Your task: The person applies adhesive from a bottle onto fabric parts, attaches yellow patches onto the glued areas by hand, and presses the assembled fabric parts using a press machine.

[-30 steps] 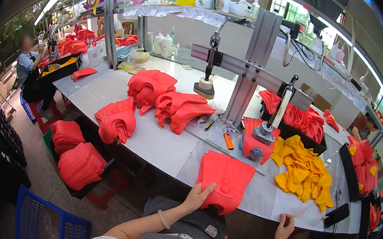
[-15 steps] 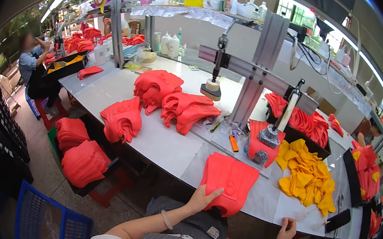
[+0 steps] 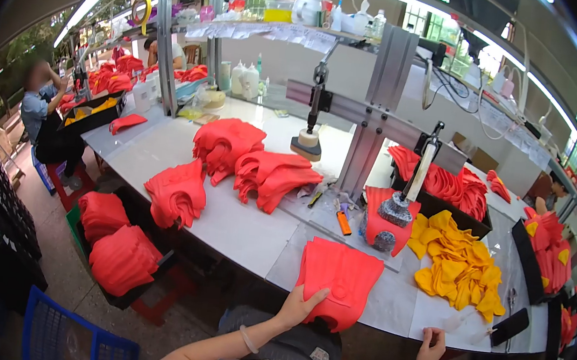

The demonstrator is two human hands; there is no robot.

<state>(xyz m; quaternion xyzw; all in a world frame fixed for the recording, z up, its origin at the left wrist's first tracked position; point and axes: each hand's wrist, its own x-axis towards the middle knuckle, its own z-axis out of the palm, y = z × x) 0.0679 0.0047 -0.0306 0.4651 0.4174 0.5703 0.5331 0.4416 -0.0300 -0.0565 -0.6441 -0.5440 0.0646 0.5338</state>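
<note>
My left hand (image 3: pixel 298 306) grips the near left edge of a stack of soft red moulded pieces (image 3: pixel 339 277), thumb on top. The stack lies at the table's front edge, and its top piece bears a raised round mark. My right hand (image 3: pixel 431 348) hangs at the table edge further right, fingers loosely curled and apart, with nothing visible in them. Near it are a pile of yellow flat pieces (image 3: pixel 460 268) and a dark phone-like slab (image 3: pixel 510 327). Beyond the stack, a clamp (image 3: pixel 399 207) presses a red piece (image 3: pixel 373 200) onto a grey form.
More red stacks (image 3: pixel 227 147) lie on the left of the table (image 3: pixel 247 240). An orange-handled cutter (image 3: pixel 344 222) lies before the metal post (image 3: pixel 371 129). Black bins (image 3: pixel 482 226) hold red pieces. A blue chair (image 3: pixel 79 330) stands lower left. A person (image 3: pixel 43 108) sits far left.
The view has shifted slightly, so the table contents sit a little further left and the stack lower. My left hand keeps its hold; my right hand looks unchanged.
</note>
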